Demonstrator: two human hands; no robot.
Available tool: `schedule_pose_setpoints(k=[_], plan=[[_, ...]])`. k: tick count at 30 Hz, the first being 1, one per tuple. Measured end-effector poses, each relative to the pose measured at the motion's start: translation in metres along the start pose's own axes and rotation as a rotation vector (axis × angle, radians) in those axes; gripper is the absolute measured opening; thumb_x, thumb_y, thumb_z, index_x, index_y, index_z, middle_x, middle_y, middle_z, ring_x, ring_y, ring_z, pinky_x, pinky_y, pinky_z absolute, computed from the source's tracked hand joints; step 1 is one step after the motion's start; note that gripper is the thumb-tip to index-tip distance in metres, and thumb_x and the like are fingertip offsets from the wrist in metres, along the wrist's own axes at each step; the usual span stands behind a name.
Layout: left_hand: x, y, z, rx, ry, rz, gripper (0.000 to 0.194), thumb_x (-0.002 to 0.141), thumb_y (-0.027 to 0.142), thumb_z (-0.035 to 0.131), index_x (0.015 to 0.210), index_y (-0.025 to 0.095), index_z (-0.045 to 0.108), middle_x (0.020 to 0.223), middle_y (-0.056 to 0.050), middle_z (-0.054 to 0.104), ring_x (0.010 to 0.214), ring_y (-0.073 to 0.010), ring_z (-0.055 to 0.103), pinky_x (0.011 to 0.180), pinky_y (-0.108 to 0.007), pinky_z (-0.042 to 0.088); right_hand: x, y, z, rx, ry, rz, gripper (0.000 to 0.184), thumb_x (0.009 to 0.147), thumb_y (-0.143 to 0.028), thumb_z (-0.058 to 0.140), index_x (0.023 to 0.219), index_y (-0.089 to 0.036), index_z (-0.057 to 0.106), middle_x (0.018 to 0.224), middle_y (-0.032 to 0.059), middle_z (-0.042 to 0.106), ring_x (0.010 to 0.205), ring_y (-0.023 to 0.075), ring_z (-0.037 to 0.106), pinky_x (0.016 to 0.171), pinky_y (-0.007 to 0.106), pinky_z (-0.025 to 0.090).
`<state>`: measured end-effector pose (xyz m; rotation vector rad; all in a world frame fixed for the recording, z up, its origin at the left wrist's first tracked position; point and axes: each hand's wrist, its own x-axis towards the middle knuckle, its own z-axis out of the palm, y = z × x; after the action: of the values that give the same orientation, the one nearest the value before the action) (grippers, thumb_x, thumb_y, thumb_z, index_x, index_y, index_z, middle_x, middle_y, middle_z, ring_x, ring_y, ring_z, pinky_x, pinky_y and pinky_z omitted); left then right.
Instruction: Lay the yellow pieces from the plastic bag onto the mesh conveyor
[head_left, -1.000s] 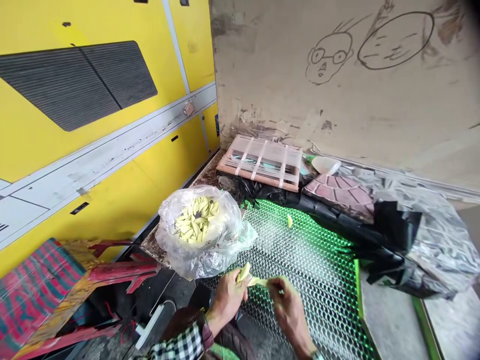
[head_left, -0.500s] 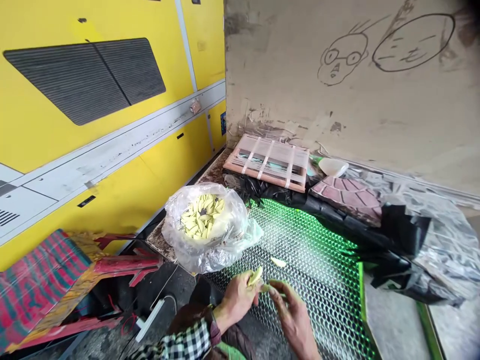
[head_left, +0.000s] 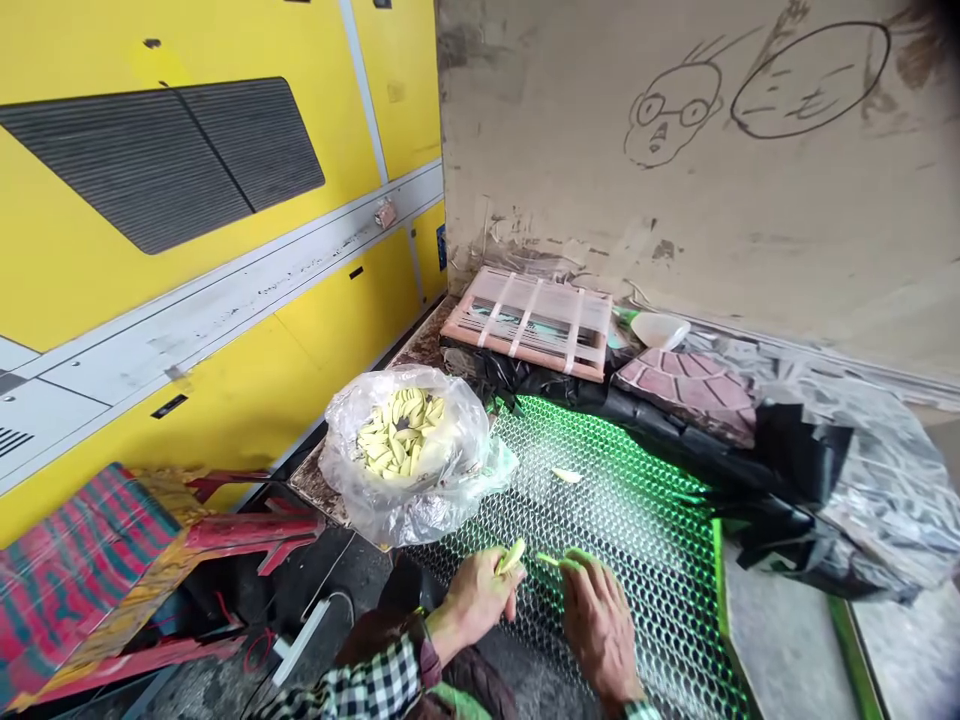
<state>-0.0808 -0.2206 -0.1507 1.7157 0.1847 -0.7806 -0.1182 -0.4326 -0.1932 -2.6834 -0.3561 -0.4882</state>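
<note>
My left hand (head_left: pixel 474 598) is closed in a pinch round a pale yellow curved piece (head_left: pixel 512 556) near the front edge of a green-lit honeycomb mesh (head_left: pixel 630 520). My right hand (head_left: pixel 598 618) lies beside it on the mesh, fingers mostly stretched forward, fingertips touching a second thin yellow piece (head_left: pixel 550 561). A clear plastic bag (head_left: pixel 405 455) holding several similar yellow pieces sits just left of and behind my left hand. One loose yellow piece (head_left: pixel 568 476) lies on the mesh farther back.
Crumpled black plastic sheeting (head_left: pixel 750 460) borders the mesh at the back and right. A taped pink frame (head_left: pixel 529 322), a reddish round tile (head_left: pixel 684 384) and a white bowl (head_left: pixel 658 329) stand against the drawn-on wall. A yellow machine panel (head_left: pixel 187 250) lies left; red pieces (head_left: pixel 240 530) below.
The loose yellow piece lies farther back on the mesh than half a second ago. My right hand has flattened and reached forward; the left hand keeps its piece.
</note>
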Motion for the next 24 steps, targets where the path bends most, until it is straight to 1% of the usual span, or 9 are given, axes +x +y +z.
schedule_pose_setpoints(k=[3,7,9,11,14,16,18,20,24], plan=[[-0.006,0.011,0.004,0.154,-0.013,0.007,0.027,0.094,0.041,0.057,0.076,0.02,0.058,0.053,0.003,0.058,0.048,-0.0127,0.049,0.057,-0.025,0.034,0.011,-0.023,-0.021,0.205,-0.022,0.18,0.021,0.106,-0.031,0.047,0.12,-0.025,0.061,0.116,0.0093,0.068,0.102,0.0257,0.066,0.085,0.041,0.056],[-0.009,0.023,0.007,0.375,-0.023,0.057,0.033,0.093,0.04,0.058,0.066,0.022,0.051,0.055,0.001,0.056,0.053,-0.0151,0.05,0.057,-0.029,0.028,0.027,-0.04,-0.037,0.434,-0.089,0.339,0.027,0.105,-0.042,0.05,0.122,-0.026,0.063,0.118,0.01,0.069,0.105,0.0261,0.068,0.088,0.039,0.057],[-0.009,0.025,0.008,0.421,-0.022,0.08,0.034,0.093,0.039,0.057,0.065,0.022,0.048,0.055,0.001,0.054,0.052,-0.0146,0.045,0.056,-0.03,0.024,0.035,-0.04,-0.039,0.484,-0.132,0.366,0.03,0.104,-0.047,0.051,0.119,-0.026,0.066,0.116,0.0104,0.07,0.103,0.0265,0.069,0.086,0.039,0.058],[-0.008,0.024,0.007,0.432,-0.026,0.098,0.033,0.092,0.035,0.056,0.064,0.022,0.046,0.056,0.001,0.053,0.052,-0.014,0.042,0.055,-0.03,0.022,0.043,-0.037,-0.037,0.559,-0.23,0.362,0.031,0.104,-0.049,0.051,0.113,-0.025,0.068,0.109,0.0091,0.071,0.096,0.0246,0.069,0.08,0.036,0.058],[-0.005,0.02,0.003,0.391,-0.044,0.096,0.029,0.091,0.032,0.058,0.066,0.022,0.047,0.058,0.001,0.053,0.052,-0.0135,0.044,0.054,-0.029,0.023,0.052,-0.033,-0.031,0.645,-0.343,0.319,0.036,0.103,-0.052,0.05,0.093,-0.023,0.068,0.092,0.0066,0.069,0.082,0.0221,0.066,0.073,0.034,0.054],[-0.002,0.017,-0.001,0.314,-0.049,0.045,0.026,0.092,0.033,0.058,0.07,0.022,0.049,0.055,0.002,0.054,0.05,-0.0134,0.048,0.054,-0.028,0.026,0.053,-0.029,-0.026,0.685,-0.342,0.39,0.042,0.103,-0.056,0.049,0.084,-0.022,0.065,0.082,0.0055,0.066,0.073,0.0208,0.062,0.065,0.033,0.051],[0.001,0.014,-0.006,0.245,-0.035,-0.002,0.028,0.095,0.036,0.057,0.072,0.022,0.049,0.052,0.004,0.053,0.047,-0.0129,0.048,0.053,-0.027,0.029,0.051,-0.022,-0.021,0.717,-0.333,0.502,0.044,0.101,-0.059,0.05,0.086,-0.021,0.065,0.079,0.0052,0.065,0.07,0.0208,0.061,0.061,0.032,0.051],[0.003,0.011,-0.009,0.225,-0.01,-0.013,0.03,0.095,0.037,0.057,0.071,0.022,0.048,0.053,0.004,0.053,0.047,-0.0124,0.049,0.053,-0.026,0.03,0.05,-0.014,-0.014,0.678,-0.31,0.509,0.041,0.101,-0.058,0.051,0.094,-0.021,0.067,0.088,0.0073,0.067,0.075,0.0218,0.063,0.063,0.032,0.053],[0.005,0.01,-0.012,0.279,-0.011,0.012,0.03,0.093,0.036,0.06,0.069,0.022,0.048,0.055,0.003,0.054,0.05,-0.0124,0.05,0.053,-0.026,0.028,0.074,0.015,0.005,0.252,-0.084,0.273,0.035,0.103,-0.044,0.046,0.121,-0.022,0.064,0.118,0.0133,0.066,0.079,0.0223,0.06,0.059,0.033,0.05]])
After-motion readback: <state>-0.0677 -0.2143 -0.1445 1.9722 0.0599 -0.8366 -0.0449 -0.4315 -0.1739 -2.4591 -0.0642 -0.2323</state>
